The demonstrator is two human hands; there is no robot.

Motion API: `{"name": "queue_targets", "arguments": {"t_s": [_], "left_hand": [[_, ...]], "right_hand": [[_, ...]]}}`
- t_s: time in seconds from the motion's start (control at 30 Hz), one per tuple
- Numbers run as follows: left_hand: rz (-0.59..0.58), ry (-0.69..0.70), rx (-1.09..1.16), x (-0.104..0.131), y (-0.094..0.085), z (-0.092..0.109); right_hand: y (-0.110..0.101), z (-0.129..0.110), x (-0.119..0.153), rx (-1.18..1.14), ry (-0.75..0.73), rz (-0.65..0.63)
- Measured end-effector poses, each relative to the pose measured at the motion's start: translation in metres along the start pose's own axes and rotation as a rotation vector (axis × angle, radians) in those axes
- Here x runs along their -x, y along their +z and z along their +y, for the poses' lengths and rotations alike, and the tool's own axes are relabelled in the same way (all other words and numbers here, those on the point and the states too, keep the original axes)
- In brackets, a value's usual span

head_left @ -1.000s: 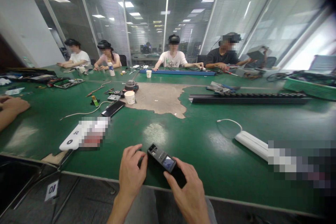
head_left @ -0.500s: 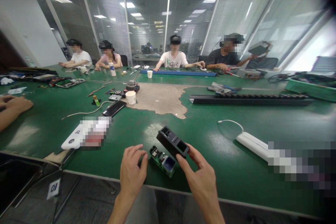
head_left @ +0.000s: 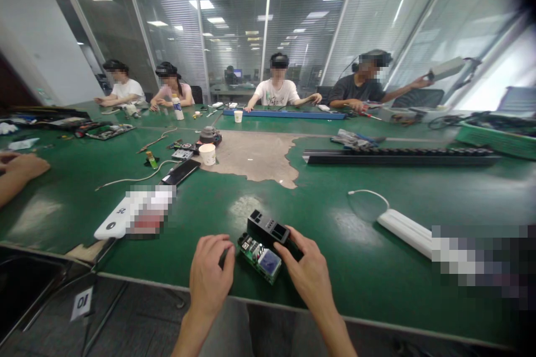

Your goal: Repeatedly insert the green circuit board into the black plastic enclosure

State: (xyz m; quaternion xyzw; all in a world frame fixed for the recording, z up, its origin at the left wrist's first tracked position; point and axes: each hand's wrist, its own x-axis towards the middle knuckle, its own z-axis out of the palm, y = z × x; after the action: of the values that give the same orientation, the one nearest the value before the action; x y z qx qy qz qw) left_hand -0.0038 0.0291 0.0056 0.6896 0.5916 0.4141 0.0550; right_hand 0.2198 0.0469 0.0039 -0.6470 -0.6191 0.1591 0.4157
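Note:
My right hand [head_left: 307,268] grips the lower right end of a black plastic housing [head_left: 268,228], thumb on its near side and fingers behind. The housing has cut-out windows and slants down to the right. Just in front of it a green circuit board [head_left: 259,256] with a small bluish screen lies on the table. To the left of the board my left hand [head_left: 212,270] has its fingers curled, with a small dark thing showing between thumb and forefinger, too hidden to name.
On the green table [head_left: 377,268] a white power strip [head_left: 404,230] lies at the right. A white device [head_left: 115,220], a phone [head_left: 181,172] and a paper cup [head_left: 207,154] are at the left. Beyond the black rail [head_left: 397,157] several people sit across the table.
The black housing, in my right hand, has moved slightly left and down, closer to the board. My left hand's fingers have curled in. Across the table, a person has moved a pale box outward to the right.

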Motion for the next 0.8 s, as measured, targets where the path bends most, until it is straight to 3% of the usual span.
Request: {"name": "queue_targets", "arguments": {"t_s": [0.57,0.8], "left_hand": [[0.007,-0.003,0.008,-0.001,0.002,0.001],[0.001,0.013,0.003,-0.002,0.002,0.001]], "right_hand": [[0.005,0.008,0.004,0.051,-0.071,0.048],[0.003,0.004,0.004,0.006,0.009,0.053]]}}
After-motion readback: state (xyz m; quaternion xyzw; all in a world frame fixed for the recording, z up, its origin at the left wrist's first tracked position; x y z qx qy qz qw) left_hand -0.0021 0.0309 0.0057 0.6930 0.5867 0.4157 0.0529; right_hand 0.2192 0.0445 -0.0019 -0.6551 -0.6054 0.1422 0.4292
